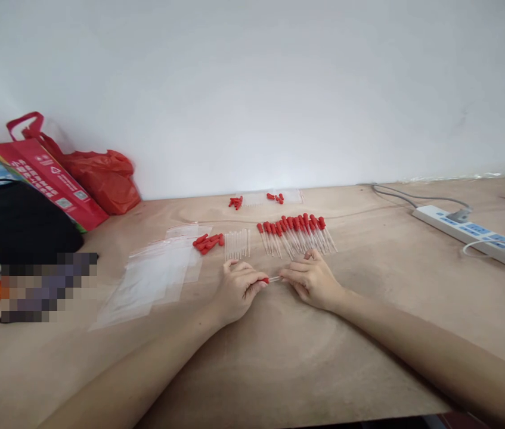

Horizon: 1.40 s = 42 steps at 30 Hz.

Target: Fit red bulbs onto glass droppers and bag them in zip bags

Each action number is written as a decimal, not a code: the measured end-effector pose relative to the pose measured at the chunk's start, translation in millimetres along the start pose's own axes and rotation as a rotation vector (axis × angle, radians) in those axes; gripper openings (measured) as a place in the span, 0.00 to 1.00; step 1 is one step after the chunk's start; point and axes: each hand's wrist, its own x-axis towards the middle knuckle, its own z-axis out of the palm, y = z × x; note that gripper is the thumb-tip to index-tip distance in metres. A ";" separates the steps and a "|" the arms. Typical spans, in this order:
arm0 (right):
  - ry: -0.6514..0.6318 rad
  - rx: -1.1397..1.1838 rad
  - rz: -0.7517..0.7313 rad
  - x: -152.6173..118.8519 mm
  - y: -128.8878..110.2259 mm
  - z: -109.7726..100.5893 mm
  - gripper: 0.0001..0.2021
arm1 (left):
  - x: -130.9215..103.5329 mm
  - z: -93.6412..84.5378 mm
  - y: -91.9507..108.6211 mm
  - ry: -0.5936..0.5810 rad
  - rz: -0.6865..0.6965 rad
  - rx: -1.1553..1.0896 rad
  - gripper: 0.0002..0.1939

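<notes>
Fingers point(256, 277) of the left hand point(239, 289) are pinched around a red cap point(266, 280), while those of the right hand point(311, 280) grip the thin clear tube point(274, 279) that runs out of it, so both hands hold one small piece between them at the near middle of the counter point(252, 369). The step in hand looks to be the joining of cap and tube, though how deeply the tube sits cannot be told, as the grip covers much of both parts. Just beyond the hands, capped tubes point(297, 224) lie fanned out to the right, red ends toward the wall point(270, 107); left of them are bare tubes point(236, 243) side by side, then a small heap of loose caps point(208, 243), then flat clear bags point(154, 277). Judging by this layout, most of the near batch is joined and a smaller share is left. The next move seems to call for a straight push along the tube's line, firm on the cap and light on the slender tube, then a spot for the piece beside the capped row
</notes>
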 end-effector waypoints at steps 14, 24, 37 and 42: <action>-0.053 -0.051 -0.022 3.4 -9.1 -1.1 0.11 | -1.1 -2.8 5.9 -0.030 0.081 0.070 0.07; -0.119 0.045 0.065 8.0 -19.4 0.2 0.11 | -2.0 -2.6 4.8 0.014 0.189 0.158 0.08; -0.190 0.006 0.357 39.6 4.2 -5.3 0.11 | 8.7 -27.0 -32.6 0.330 -0.008 0.433 0.11; -0.092 -0.034 0.775 62.5 31.6 13.1 0.13 | 6.7 -31.3 -69.5 0.373 -0.263 0.585 0.11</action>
